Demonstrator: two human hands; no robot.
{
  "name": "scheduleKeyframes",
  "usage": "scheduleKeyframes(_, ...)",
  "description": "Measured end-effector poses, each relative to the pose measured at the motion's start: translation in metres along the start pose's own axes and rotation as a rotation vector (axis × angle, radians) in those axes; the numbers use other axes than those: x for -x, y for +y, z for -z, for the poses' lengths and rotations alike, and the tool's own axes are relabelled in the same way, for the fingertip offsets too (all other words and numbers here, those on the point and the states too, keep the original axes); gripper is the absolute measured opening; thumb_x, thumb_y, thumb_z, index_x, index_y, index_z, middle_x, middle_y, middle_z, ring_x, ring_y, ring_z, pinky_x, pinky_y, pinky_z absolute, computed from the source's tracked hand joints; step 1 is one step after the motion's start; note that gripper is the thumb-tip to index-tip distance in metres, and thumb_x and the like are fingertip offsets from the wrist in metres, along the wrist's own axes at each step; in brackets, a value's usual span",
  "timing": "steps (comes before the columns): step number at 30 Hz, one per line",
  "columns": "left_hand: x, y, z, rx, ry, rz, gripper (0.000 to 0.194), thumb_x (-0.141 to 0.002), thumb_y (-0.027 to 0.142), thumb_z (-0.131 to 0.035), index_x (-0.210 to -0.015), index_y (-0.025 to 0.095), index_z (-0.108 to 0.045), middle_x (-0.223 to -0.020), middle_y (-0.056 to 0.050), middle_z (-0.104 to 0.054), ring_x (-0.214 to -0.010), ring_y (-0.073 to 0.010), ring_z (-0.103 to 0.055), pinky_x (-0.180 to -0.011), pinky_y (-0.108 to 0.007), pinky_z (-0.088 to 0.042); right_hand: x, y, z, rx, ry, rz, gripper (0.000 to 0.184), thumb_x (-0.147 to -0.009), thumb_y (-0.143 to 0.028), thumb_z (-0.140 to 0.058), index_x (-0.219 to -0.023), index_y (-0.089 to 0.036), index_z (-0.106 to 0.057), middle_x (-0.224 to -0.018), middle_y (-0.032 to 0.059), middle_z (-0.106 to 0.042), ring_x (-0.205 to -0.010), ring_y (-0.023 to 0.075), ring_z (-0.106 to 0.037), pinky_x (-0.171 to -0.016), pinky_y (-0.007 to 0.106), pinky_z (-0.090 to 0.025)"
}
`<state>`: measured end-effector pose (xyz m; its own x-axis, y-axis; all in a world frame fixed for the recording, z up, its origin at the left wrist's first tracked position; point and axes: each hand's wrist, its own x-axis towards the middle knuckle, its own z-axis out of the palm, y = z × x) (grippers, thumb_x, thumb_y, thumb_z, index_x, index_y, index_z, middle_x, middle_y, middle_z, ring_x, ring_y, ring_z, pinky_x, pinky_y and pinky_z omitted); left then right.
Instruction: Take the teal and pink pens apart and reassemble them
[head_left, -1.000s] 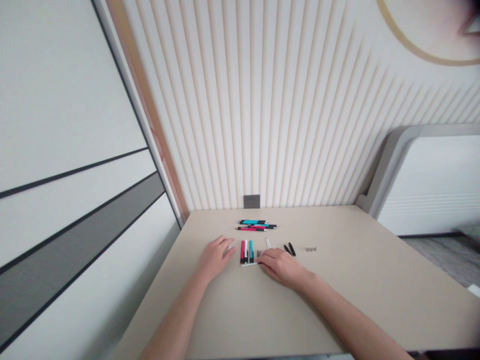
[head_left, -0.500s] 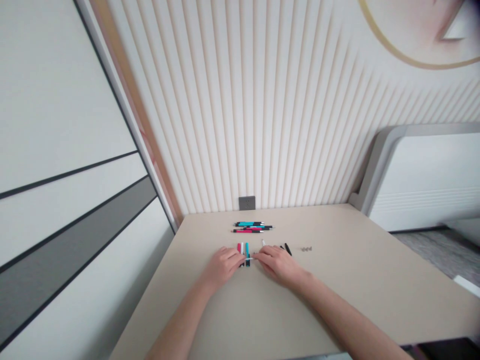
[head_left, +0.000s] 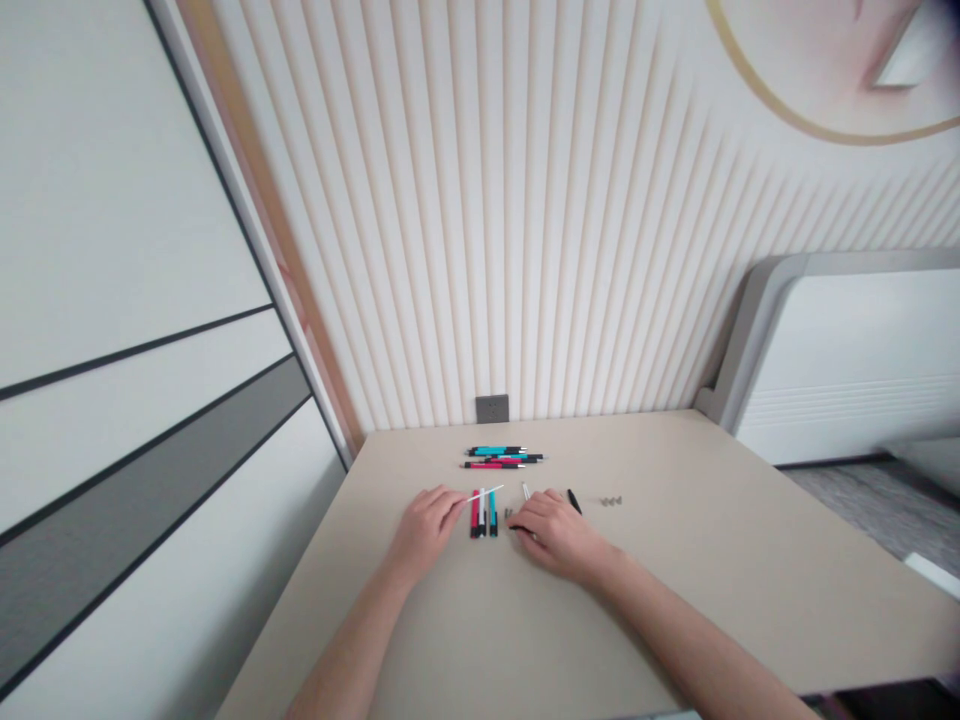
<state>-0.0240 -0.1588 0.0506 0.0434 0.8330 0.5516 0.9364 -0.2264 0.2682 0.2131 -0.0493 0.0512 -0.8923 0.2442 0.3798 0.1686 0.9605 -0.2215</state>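
My left hand [head_left: 426, 525] pinches one end of a thin white pen refill [head_left: 491, 492], which points up and right above three pen barrels. These are a red barrel [head_left: 474, 514], a white barrel [head_left: 481, 508] and a blue barrel [head_left: 493, 514], side by side with black ends toward me. Just right of them, my right hand [head_left: 556, 528] is low over the table, fingers closed on a small black pen part [head_left: 517, 528], partly hidden. Tiny springs [head_left: 508, 513] lie by its fingertips. White refills [head_left: 526, 490] stick out beyond that hand.
Several blue, red and black pens [head_left: 495, 465] lie in a pile farther back on the beige table [head_left: 480, 620]. A black pen piece [head_left: 574, 501] and small metal tips [head_left: 611, 501] lie to the right. A dark socket [head_left: 492, 408] is on the ribbed wall.
My left hand has drawn left, away from the right hand, carrying the white refill over the barrels. The right hand has stayed nearly in place, and a black part now shows at its fingers.
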Motion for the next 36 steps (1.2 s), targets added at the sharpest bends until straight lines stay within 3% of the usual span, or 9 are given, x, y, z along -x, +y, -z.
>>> scheduleKeyframes(4, -0.001, 0.006, -0.004, 0.055, 0.0, 0.0, 0.018, -0.096, 0.024, -0.046, -0.099, 0.021, -0.064, -0.088, -0.004, -0.068, -0.081, -0.0163, -0.061, -0.076, -0.028, -0.048, -0.001, -0.007, -0.004, -0.054, -0.049, 0.089, 0.018, -0.094, -0.023, -0.049, -0.103, -0.023, -0.064, -0.093, 0.0031, -0.067, -0.091, 0.0173, -0.057, -0.082, 0.031, -0.035)
scheduleKeyframes(8, -0.002, 0.019, -0.011, 0.119, 0.022, -0.022, 0.018, -0.094, 0.025, -0.05, -0.107, 0.021, -0.061, -0.089, -0.003, -0.07, -0.079, -0.0154, -0.063, -0.073, -0.026, -0.049, -0.002, -0.008, -0.005, -0.091, -0.026, 0.064, 0.019, -0.095, -0.03, -0.051, -0.104, -0.024, -0.066, -0.095, 0.0048, -0.067, -0.092, 0.0188, -0.057, -0.084, 0.032, -0.036)
scheduleKeyframes(14, -0.006, 0.043, -0.023, 0.139, 0.06, -0.09, 0.013, -0.094, 0.024, -0.051, -0.101, 0.021, -0.06, -0.077, 0.0, -0.067, -0.07, -0.0143, -0.062, -0.07, -0.027, -0.048, -0.007, -0.007, -0.008, -0.394, 0.205, -0.22, 0.028, -0.098, -0.033, -0.042, -0.099, -0.021, -0.068, -0.095, 0.0059, -0.069, -0.09, 0.0186, -0.059, -0.081, 0.031, -0.041)
scheduleKeyframes(17, -0.007, 0.052, -0.027, 0.154, 0.058, -0.109, 0.013, -0.094, 0.023, -0.049, -0.102, 0.021, -0.059, -0.081, -0.002, -0.068, -0.074, -0.0149, -0.064, -0.074, -0.028, -0.05, -0.012, -0.007, -0.012, -0.618, 0.269, -0.333, 0.033, -0.097, -0.04, -0.044, -0.092, -0.019, -0.068, -0.087, 0.0044, -0.07, -0.08, 0.017, -0.06, -0.072, 0.027, -0.044)
scheduleKeyframes(20, -0.007, 0.056, -0.026, 0.119, -0.029, -0.131, 0.021, -0.093, 0.027, -0.053, -0.113, 0.02, -0.055, -0.095, -0.005, -0.069, -0.087, -0.0185, -0.065, -0.081, -0.033, -0.05, -0.015, -0.001, -0.011, -0.711, 0.318, -0.422, 0.039, -0.096, -0.045, -0.042, -0.082, -0.017, -0.066, -0.077, 0.0029, -0.068, -0.072, 0.0162, -0.059, -0.067, 0.026, -0.044)
scheduleKeyframes(23, -0.007, 0.057, -0.019, 0.028, -0.179, -0.172, 0.029, -0.09, 0.034, -0.059, -0.116, 0.02, -0.054, -0.101, -0.007, -0.067, -0.092, -0.022, -0.063, -0.085, -0.038, -0.048, -0.012, 0.014, -0.008, -0.563, 0.382, -0.546, 0.042, -0.096, -0.044, -0.039, -0.074, -0.017, -0.062, -0.067, 0.0016, -0.063, -0.064, 0.0153, -0.056, -0.06, 0.025, -0.041)
scheduleKeyframes(27, -0.006, 0.054, -0.01, -0.068, -0.326, -0.24, 0.018, -0.089, 0.036, -0.061, -0.097, 0.02, -0.061, -0.093, -0.005, -0.064, -0.087, -0.0209, -0.061, -0.08, -0.035, -0.045, -0.002, 0.031, -0.004, -0.119, 0.288, -0.575, 0.04, -0.094, -0.036, -0.042, -0.062, -0.019, -0.056, -0.059, 0.0013, -0.059, -0.059, 0.0152, -0.052, -0.06, 0.026, -0.035)
scheduleKeyframes(31, -0.005, 0.047, -0.011, -0.105, -0.388, -0.259, 0.012, -0.09, 0.032, -0.06, -0.091, 0.021, -0.063, -0.086, -0.002, -0.062, -0.083, -0.0194, -0.058, -0.077, -0.034, -0.042, 0.001, 0.033, -0.007, 0.145, 0.183, -0.545, 0.034, -0.093, -0.031, -0.046, -0.064, -0.02, -0.059, -0.066, 0.0052, -0.066, -0.068, 0.0181, -0.058, -0.07, 0.029, -0.034)
scheduleKeyframes(36, -0.004, 0.041, -0.016, -0.103, -0.41, -0.272, 0.01, -0.092, 0.027, -0.056, -0.091, 0.02, -0.063, -0.085, -0.002, -0.061, -0.08, -0.0178, -0.057, -0.074, -0.032, -0.04, -0.002, 0.028, -0.014, 0.236, 0.077, -0.569, 0.036, -0.094, -0.032, -0.047, -0.065, -0.019, -0.063, -0.07, 0.0073, -0.069, -0.072, 0.0199, -0.061, -0.07, 0.031, -0.034)
